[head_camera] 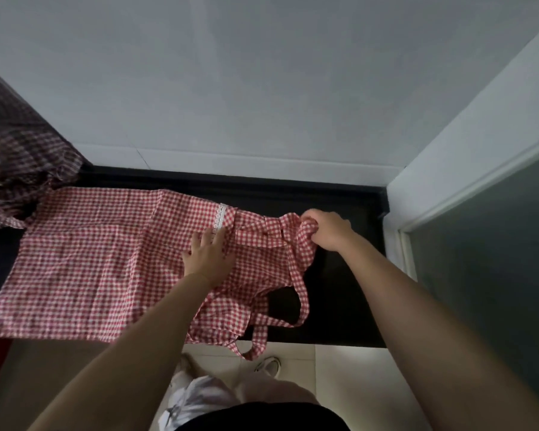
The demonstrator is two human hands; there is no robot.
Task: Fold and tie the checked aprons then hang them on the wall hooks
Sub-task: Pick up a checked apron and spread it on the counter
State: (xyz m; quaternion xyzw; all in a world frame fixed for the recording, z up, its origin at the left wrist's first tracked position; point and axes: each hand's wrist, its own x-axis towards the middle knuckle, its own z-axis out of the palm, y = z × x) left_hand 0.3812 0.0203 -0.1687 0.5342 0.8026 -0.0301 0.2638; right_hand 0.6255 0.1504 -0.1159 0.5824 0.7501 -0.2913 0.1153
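Red checked apron spread flat on the black table, long axis running side to side, so basically straight out leftward from both grips. Going left to right:

Way off to the far left of the grips, a darker checked apron bunched in a heap, its lower edge touching or overlapping the red one's corner, hard to say which. Not in play yet by the look of it.

Then the wide skirt end of the red one, lying open and mostly smooth, front edge drooping a bit over the table lip. Well apart from either grip.

Next, left hand, fingers straight, palm pressing down on the cloth just below the white lace strip. Flat, not holding anything, just pinning the middle so it can't slide.

Right of that, right hand, fingers curled tight around a gathered wad of the bib end or strap, lifted slightly off the table. Closed firmly on fabric, no gap showing.

Below and between the two grips, loose straps looping down, one hanging off the table edge toward the floor.

Guessing fold stage, barely begun. Whole thing turns on this: free length lies left of the pinning palm, gathered end sits right of it, so the right grip is the one placed to carry its end across leftward along the long axis. Dangling straps could snag or drag along. No hooks in view anywhere.
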